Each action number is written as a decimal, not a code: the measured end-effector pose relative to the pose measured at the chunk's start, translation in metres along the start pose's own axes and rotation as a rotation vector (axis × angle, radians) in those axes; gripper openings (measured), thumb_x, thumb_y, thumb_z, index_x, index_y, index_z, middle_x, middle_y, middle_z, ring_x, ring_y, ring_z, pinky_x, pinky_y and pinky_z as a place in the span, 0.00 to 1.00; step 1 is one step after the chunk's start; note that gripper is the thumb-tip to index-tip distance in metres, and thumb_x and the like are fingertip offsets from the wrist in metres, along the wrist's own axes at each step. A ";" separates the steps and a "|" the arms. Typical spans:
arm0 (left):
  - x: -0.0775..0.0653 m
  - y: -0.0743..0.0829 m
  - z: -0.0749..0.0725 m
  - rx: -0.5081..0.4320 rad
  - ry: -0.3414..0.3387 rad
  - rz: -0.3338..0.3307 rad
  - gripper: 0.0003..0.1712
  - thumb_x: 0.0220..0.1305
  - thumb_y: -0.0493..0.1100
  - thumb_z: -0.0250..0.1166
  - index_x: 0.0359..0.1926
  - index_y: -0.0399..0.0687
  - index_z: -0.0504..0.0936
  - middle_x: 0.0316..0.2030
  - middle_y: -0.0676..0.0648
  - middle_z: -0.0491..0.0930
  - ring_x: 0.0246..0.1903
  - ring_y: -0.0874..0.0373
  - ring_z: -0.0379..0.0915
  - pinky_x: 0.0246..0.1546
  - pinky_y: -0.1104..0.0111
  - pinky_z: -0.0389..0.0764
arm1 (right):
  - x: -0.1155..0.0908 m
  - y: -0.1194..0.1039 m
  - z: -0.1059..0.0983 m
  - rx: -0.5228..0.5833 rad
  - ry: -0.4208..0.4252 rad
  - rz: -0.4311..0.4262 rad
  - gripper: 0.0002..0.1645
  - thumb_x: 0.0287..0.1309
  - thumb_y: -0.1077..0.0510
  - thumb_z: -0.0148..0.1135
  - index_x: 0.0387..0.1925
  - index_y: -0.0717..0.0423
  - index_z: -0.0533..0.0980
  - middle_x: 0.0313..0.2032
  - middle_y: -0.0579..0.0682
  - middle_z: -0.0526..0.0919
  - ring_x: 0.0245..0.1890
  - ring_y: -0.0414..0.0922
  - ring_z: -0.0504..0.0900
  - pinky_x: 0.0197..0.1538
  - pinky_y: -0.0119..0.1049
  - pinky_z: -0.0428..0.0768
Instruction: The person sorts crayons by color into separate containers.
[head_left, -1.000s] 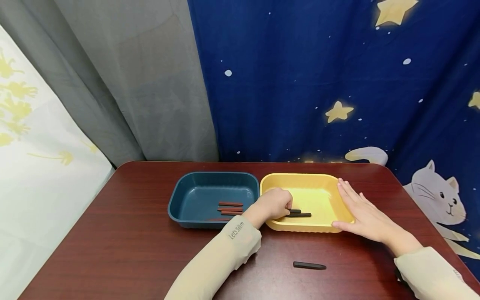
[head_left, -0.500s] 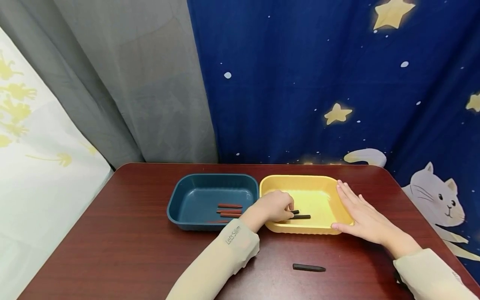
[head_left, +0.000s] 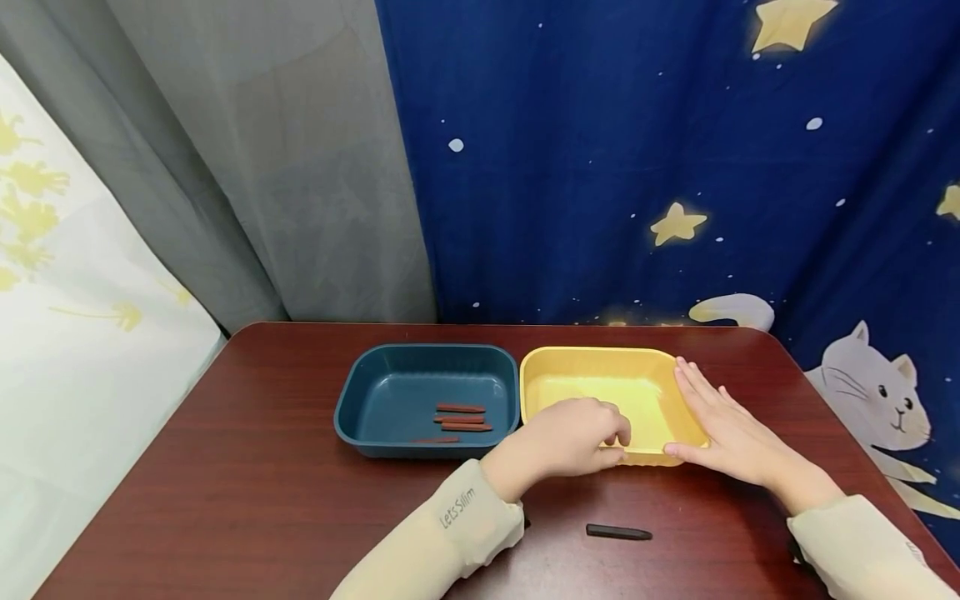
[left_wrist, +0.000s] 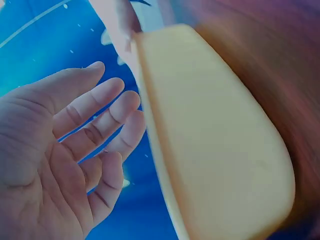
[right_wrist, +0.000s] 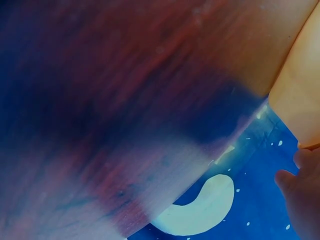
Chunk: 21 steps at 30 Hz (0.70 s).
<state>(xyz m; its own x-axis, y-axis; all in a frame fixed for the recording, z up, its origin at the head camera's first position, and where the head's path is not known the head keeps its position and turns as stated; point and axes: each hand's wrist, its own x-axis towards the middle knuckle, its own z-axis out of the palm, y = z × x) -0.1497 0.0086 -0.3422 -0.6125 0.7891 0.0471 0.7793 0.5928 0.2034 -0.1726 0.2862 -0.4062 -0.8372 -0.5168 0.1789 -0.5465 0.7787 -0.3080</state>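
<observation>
My left hand [head_left: 573, 437] is over the near left part of the yellow tray [head_left: 600, 357], its fingers loosely bent. Nothing is between its thumb and fingers in the left wrist view, where the palm [left_wrist: 30, 175] faces the camera beside the tray's outer wall [left_wrist: 220, 140]. The right hand [head_left: 731, 433] rests with straight fingers along the tray's right rim, thumb at the near corner. On the table in front of the tray lies a black crayon [head_left: 618, 532]. The black crayons inside the yellow tray are hidden behind my left hand.
A dark blue tray [head_left: 427, 350] stands directly left of the yellow one. Several reddish-brown crayons [head_left: 461, 419] lie in it. Both trays are on the dark red wooden table [head_left: 225, 467], with a blue starry curtain [head_left: 570, 167] behind.
My left hand has let go of the crayons in the yellow tray and moved up and nearer, to the front rim. The right hand has stayed on the tray's right side.
</observation>
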 end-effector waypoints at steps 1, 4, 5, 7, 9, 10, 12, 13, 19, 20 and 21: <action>-0.001 0.003 0.000 0.004 -0.003 0.012 0.09 0.68 0.49 0.64 0.44 0.54 0.87 0.38 0.57 0.84 0.36 0.68 0.76 0.41 0.80 0.76 | 0.000 0.000 0.000 -0.002 0.002 -0.001 0.65 0.55 0.38 0.69 0.79 0.59 0.43 0.79 0.60 0.45 0.80 0.52 0.42 0.66 0.73 0.58; -0.006 0.011 -0.001 0.014 -0.010 0.052 0.09 0.68 0.50 0.65 0.44 0.54 0.87 0.37 0.58 0.83 0.35 0.69 0.75 0.41 0.81 0.75 | -0.001 0.000 -0.001 0.004 -0.004 -0.004 0.65 0.55 0.38 0.68 0.79 0.59 0.42 0.79 0.60 0.45 0.80 0.52 0.41 0.66 0.73 0.57; -0.009 0.014 0.000 0.024 -0.012 0.064 0.09 0.68 0.50 0.65 0.44 0.55 0.87 0.37 0.59 0.83 0.35 0.70 0.75 0.42 0.81 0.75 | -0.001 0.000 -0.001 0.003 -0.003 -0.006 0.65 0.55 0.38 0.68 0.79 0.59 0.42 0.79 0.60 0.45 0.80 0.52 0.42 0.66 0.74 0.57; -0.013 0.018 0.001 0.044 -0.017 0.088 0.09 0.68 0.50 0.65 0.44 0.56 0.87 0.36 0.60 0.82 0.35 0.71 0.74 0.41 0.82 0.75 | -0.001 -0.001 -0.001 0.001 -0.004 -0.006 0.65 0.55 0.37 0.68 0.79 0.59 0.42 0.79 0.58 0.44 0.80 0.53 0.42 0.66 0.73 0.57; -0.017 0.022 0.002 0.054 -0.025 0.106 0.08 0.67 0.50 0.65 0.43 0.56 0.86 0.36 0.60 0.82 0.35 0.72 0.74 0.40 0.82 0.75 | -0.001 -0.001 -0.001 0.001 -0.009 -0.002 0.65 0.55 0.37 0.68 0.79 0.58 0.41 0.80 0.56 0.42 0.80 0.53 0.41 0.67 0.73 0.56; -0.019 0.023 0.003 0.053 -0.033 0.112 0.08 0.67 0.50 0.65 0.43 0.56 0.86 0.36 0.60 0.82 0.35 0.73 0.74 0.40 0.83 0.74 | 0.000 -0.001 -0.001 -0.001 -0.008 -0.001 0.65 0.56 0.37 0.68 0.79 0.59 0.41 0.80 0.56 0.42 0.80 0.54 0.42 0.67 0.73 0.56; -0.022 0.025 0.005 0.041 -0.056 0.121 0.08 0.67 0.50 0.65 0.43 0.55 0.86 0.36 0.60 0.82 0.34 0.74 0.73 0.38 0.83 0.73 | 0.000 -0.002 -0.001 -0.002 -0.009 0.004 0.65 0.56 0.37 0.68 0.79 0.59 0.41 0.79 0.57 0.42 0.80 0.55 0.42 0.68 0.72 0.55; -0.022 0.026 0.007 0.030 -0.072 0.123 0.07 0.67 0.49 0.66 0.42 0.56 0.85 0.36 0.61 0.82 0.33 0.74 0.73 0.38 0.84 0.73 | 0.000 -0.002 -0.001 -0.001 -0.009 0.003 0.65 0.56 0.37 0.68 0.79 0.59 0.41 0.79 0.58 0.42 0.80 0.54 0.42 0.68 0.72 0.55; -0.021 0.027 0.024 -0.035 -0.163 0.103 0.03 0.64 0.50 0.68 0.35 0.60 0.84 0.33 0.66 0.84 0.33 0.79 0.74 0.34 0.86 0.71 | -0.001 -0.002 -0.001 0.000 -0.008 0.000 0.64 0.56 0.37 0.67 0.79 0.59 0.41 0.79 0.59 0.44 0.80 0.53 0.41 0.70 0.70 0.53; -0.021 0.028 0.027 -0.040 -0.173 0.096 0.03 0.64 0.50 0.68 0.35 0.60 0.84 0.33 0.66 0.84 0.33 0.80 0.74 0.34 0.86 0.71 | -0.002 -0.002 -0.001 0.002 -0.010 -0.001 0.64 0.57 0.38 0.67 0.79 0.59 0.41 0.79 0.59 0.43 0.80 0.53 0.41 0.70 0.70 0.53; -0.021 0.028 0.029 -0.036 -0.184 0.088 0.03 0.63 0.50 0.69 0.35 0.60 0.84 0.32 0.66 0.83 0.32 0.80 0.74 0.33 0.86 0.70 | -0.001 -0.002 -0.001 0.003 -0.008 -0.004 0.64 0.57 0.38 0.67 0.79 0.59 0.41 0.79 0.58 0.42 0.80 0.53 0.41 0.71 0.70 0.53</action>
<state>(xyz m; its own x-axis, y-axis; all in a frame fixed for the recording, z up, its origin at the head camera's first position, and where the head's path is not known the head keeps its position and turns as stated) -0.1117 0.0135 -0.3659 -0.5053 0.8556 -0.1122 0.8215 0.5168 0.2410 -0.1706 0.2857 -0.4053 -0.8348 -0.5227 0.1731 -0.5499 0.7755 -0.3102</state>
